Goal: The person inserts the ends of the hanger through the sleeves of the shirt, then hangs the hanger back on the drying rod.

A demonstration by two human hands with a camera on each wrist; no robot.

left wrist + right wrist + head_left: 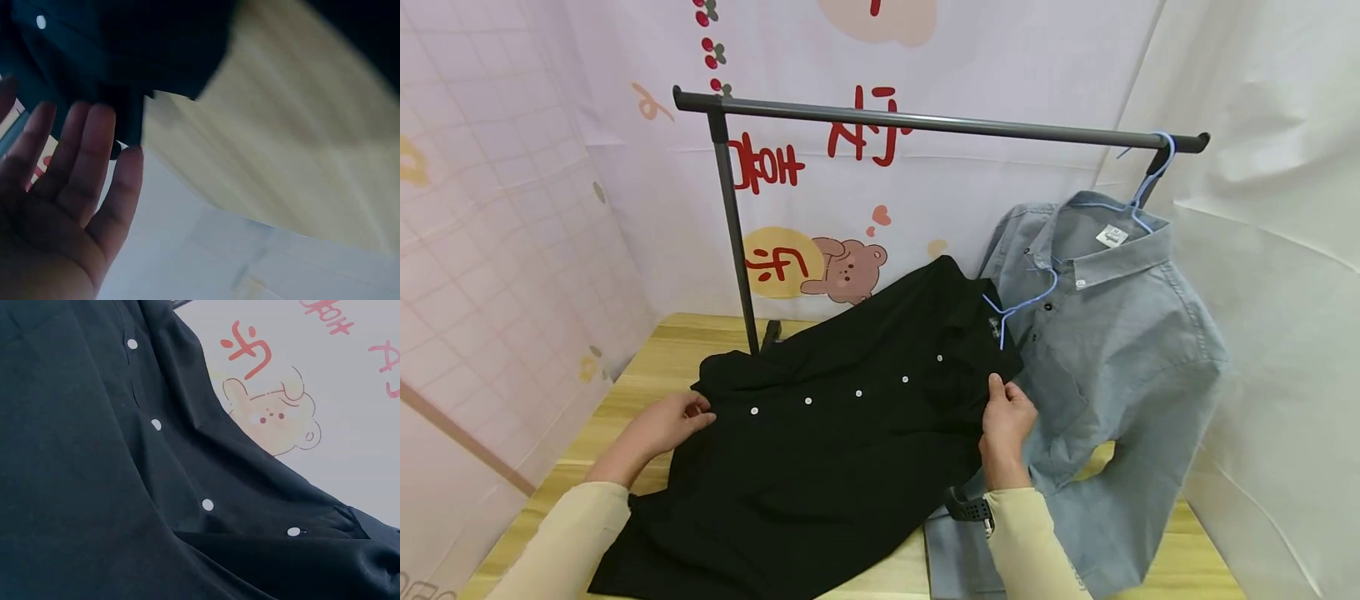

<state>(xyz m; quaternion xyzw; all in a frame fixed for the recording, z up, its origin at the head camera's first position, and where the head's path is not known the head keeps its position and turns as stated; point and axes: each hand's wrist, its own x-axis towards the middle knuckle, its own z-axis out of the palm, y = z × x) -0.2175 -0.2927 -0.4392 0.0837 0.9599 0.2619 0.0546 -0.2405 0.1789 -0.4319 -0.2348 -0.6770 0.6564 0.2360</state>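
A black button-up shirt [820, 467] with white buttons is spread sideways before me, its collar end to the right. My right hand [1009, 421] pinches its edge below the collar, thumb on top. At the collar, part of a light blue hanger [1018, 307] shows; the rest is hidden in the shirt. On the left, my left hand [670, 423] is at the hem, fingers loosely bent. The left wrist view has those fingers [84, 162] relaxed beside the black cloth. In the right wrist view the shirt front [75, 456] fills much of the picture and the right hand is out of sight.
A dark metal clothes rack [925, 122] stands behind the shirt. From its right end a grey-blue shirt [1120, 350] hangs on another blue hanger [1150, 177], close beside my right hand. Beneath is a wooden table [655, 358], with printed cloth [647, 200] behind it.
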